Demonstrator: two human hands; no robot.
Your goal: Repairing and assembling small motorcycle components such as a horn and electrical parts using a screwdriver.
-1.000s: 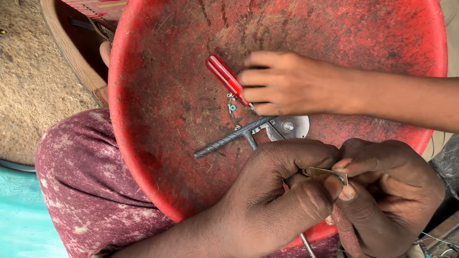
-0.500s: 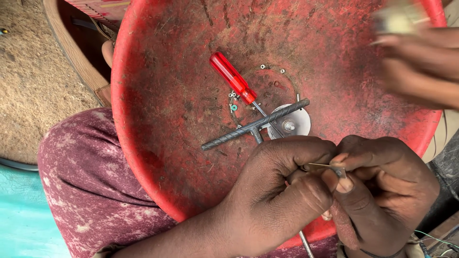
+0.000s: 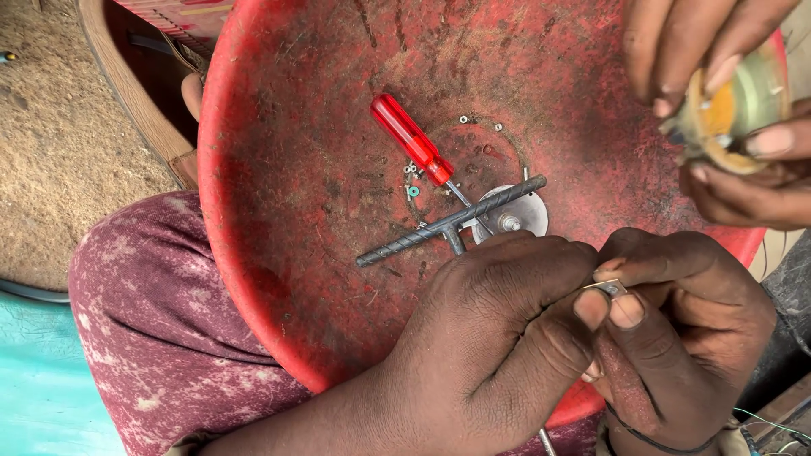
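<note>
Over red basin (image 3: 253, 253): hands (image 3: 591, 338) pinching clip (image 3: 610, 287)

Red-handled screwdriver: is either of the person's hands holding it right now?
No, the red-handled screwdriver lies loose in the red basin, apart from both hands.

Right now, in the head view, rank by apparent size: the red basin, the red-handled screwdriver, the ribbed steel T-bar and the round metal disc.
1. red basin, by far.
2. ribbed steel T-bar.
3. red-handled screwdriver, somewhat shorter than the bar, though its tip is hidden under it.
4. round metal disc, partly hidden by the left hand, so unsure.
</note>
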